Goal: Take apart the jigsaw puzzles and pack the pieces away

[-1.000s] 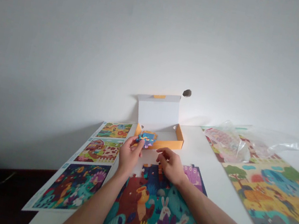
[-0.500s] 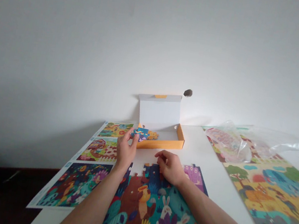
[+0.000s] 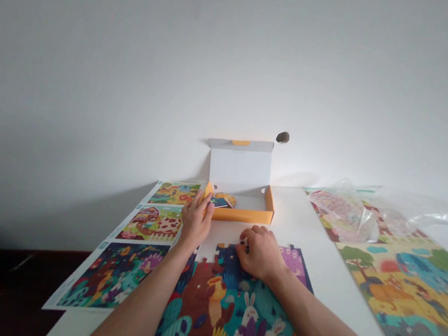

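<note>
My left hand (image 3: 195, 221) reaches to the front left corner of an open orange cardboard box (image 3: 242, 214) and pinches a small blue puzzle piece (image 3: 220, 203) at the box's edge. My right hand (image 3: 261, 251) rests with bent fingers on the top edge of a partly built animal jigsaw (image 3: 227, 314) showing a bear and rabbits. A white gap (image 3: 207, 247) in the jigsaw lies between my two hands. More pieces lie inside the box, partly hidden by its front wall.
Three printed picture sheets (image 3: 148, 224) lie in a row to the left of the jigsaw. A large finished puzzle (image 3: 412, 286) fills the right side, with a crumpled clear plastic bag (image 3: 364, 211) on its far end. A white wall stands right behind the table.
My left hand has lowered the blue piece from above the table down to the box's left front corner. My right hand has curled its fingers and shifted slightly on the jigsaw's top edge.
</note>
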`<state>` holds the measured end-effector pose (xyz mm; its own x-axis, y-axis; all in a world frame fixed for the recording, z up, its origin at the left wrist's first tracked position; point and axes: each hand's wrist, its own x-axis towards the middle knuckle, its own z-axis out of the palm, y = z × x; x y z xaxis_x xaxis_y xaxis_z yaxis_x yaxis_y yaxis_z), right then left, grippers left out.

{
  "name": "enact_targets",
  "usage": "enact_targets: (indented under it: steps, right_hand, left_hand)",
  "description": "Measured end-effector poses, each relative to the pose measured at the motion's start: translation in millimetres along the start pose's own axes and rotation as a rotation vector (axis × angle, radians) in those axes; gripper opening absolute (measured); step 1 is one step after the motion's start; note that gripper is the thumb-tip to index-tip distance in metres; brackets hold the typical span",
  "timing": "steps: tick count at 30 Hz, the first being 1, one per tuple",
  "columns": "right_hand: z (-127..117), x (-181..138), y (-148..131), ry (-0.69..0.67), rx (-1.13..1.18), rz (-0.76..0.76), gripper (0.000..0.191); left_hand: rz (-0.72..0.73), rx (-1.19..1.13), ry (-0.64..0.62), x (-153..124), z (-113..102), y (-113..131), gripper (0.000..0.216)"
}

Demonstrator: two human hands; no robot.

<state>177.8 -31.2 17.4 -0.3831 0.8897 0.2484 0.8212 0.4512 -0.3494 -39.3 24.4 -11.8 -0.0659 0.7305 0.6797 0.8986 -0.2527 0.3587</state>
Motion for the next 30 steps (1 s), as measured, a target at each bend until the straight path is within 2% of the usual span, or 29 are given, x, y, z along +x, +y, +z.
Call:
enact_targets:
  steps: [4, 7, 11, 13, 14, 15, 17, 19, 21, 24, 30]
  right_hand:
    - [-6, -2, -4, -0.038, -0.026, -0.008, 0.026]
    - [-8, -4, -5, -0.049, -0.029, -0.021, 0.032]
    - [-8, -4, -6, -0.041, -0.025, -0.034, 0.031]
    - [-7, -3, -5, -0.037, -0.012, -0.037, 0.027]
    - [-6, -3, -5, -0.036, -0.002, -0.04, 0.025]
    - [-6, -3, -4, -0.035, 0.011, -0.044, 0.022]
    - [-5, -2, -3, -0.032, 0.048, -0.058, 0.018]
    - [-3, -2, 0, -0.032, 0.085, -0.079, 0.015]
    - [-2, -1, 2, -0.033, 0.114, -0.096, 0.013]
    - [-1, 0, 5, -0.03, 0.148, -0.108, 0.013]
    - [-5, 0, 6, -0.04, 0.196, -0.15, 0.016]
  left_hand:
    - [-0.009, 0.043, 0.007, -2, -1, 3, 0.039]
    - [-0.001, 0.035, 0.018, -1, -6, 7, 0.031]
    - [0.018, 0.02, 0.072, 1, -21, 20, 0.025]
    - [0.083, -0.05, 0.098, 1, -33, 28, 0.025]
    - [0.135, -0.126, 0.067, 0, -39, 31, 0.025]
    - [0.201, -0.218, -0.017, -2, -44, 35, 0.023]
    - [0.314, -0.345, -0.288, -6, -51, 41, 0.021]
    - [0.352, -0.369, -0.537, -10, -53, 45, 0.02]
    - [0.328, -0.341, -0.667, -13, -53, 48, 0.02]
    - [0.281, -0.324, -0.72, -16, -51, 50, 0.016]
    - [0.229, -0.335, -0.733, -16, -51, 51, 0.021]
